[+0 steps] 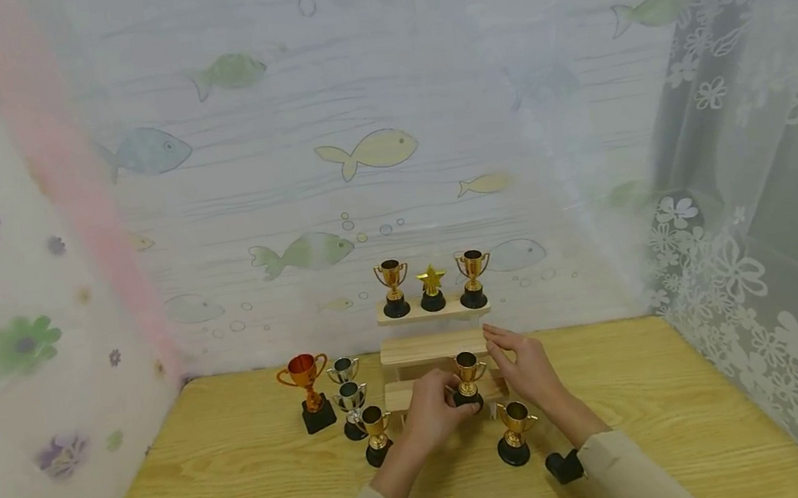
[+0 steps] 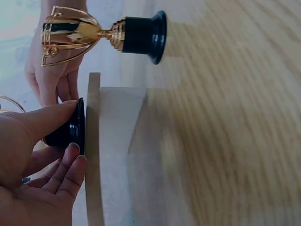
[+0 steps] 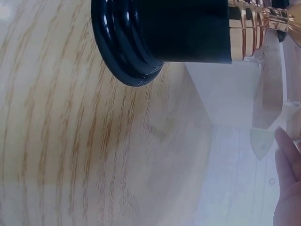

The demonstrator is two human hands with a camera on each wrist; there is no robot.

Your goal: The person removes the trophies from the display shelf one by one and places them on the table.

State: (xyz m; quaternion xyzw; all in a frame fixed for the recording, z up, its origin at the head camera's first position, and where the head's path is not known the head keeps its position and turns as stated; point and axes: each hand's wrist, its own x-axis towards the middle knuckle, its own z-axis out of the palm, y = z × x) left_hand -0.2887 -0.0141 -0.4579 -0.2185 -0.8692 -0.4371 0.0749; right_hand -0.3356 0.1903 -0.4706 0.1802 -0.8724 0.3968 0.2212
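My left hand (image 1: pixel 428 413) pinches the black base of a small gold trophy (image 1: pixel 467 368) between thumb and fingers, at the lowest step of a wooden three-step stand (image 1: pixel 412 351). In the left wrist view the trophy's base (image 2: pixel 69 131) is against the step's board or very close to it. My right hand (image 1: pixel 532 370) has its fingers extended beside the right end of the middle step, holding nothing; whether it touches the stand I cannot tell. Two gold trophies and a gold star trophy (image 1: pixel 431 282) stand on the top step.
Another gold trophy (image 1: pixel 515 427) stands on the table (image 1: pixel 232 473) below my right wrist. Left of the stand are a bigger orange-bronze trophy (image 1: pixel 306 383), two silver trophies, one of them in front (image 1: pixel 351 398), and a gold trophy (image 1: pixel 374 427). A fish-print curtain (image 1: pixel 376 75) hangs behind.
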